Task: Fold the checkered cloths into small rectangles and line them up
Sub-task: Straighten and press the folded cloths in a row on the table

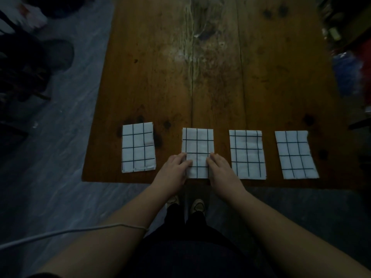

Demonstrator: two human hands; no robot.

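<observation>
Four folded checkered cloths lay in a row near the front edge of the wooden table [200, 77], apart from each other, each with its long axis pointing away from the person. The left hand [175, 169] and the right hand [221, 170] pressed flat with released fingers on the second cloth [197, 141] — probably to square it with its neighbours.

It's dim around me, everything underexposed and bluish. A pale sheen lies along the middle of my table [210, 57], brightest at the far end. The frame's corners smear into blur, and straight edges bow outward from the wide lens.
</observation>
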